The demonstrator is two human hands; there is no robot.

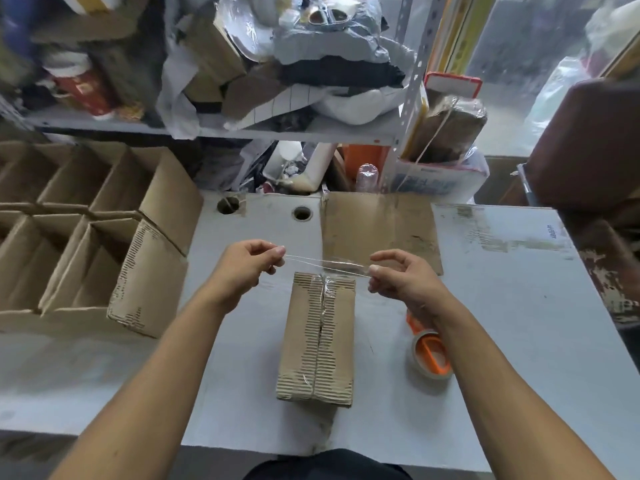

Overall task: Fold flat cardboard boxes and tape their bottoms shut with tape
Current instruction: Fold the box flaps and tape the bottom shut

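Box (317, 337) lies bottom-up mid-table (502, 306), seam already taped lengthwise. My left hand (247, 266) and right hand (398, 275) each pinch one end of clear tape strip (327, 263), stretched taut above far end. Keep tension, centre across seam, lower flat, press ends down sides. Tape roll (431, 355) beside right wrist.

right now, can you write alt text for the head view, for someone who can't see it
Two bare hands stretch a strip of clear tape above the far end of a folded cardboard box on a grey table, left hand and right hand each pinching one end. An orange tape roll lies right of the box, and open finished boxes stand at the left.
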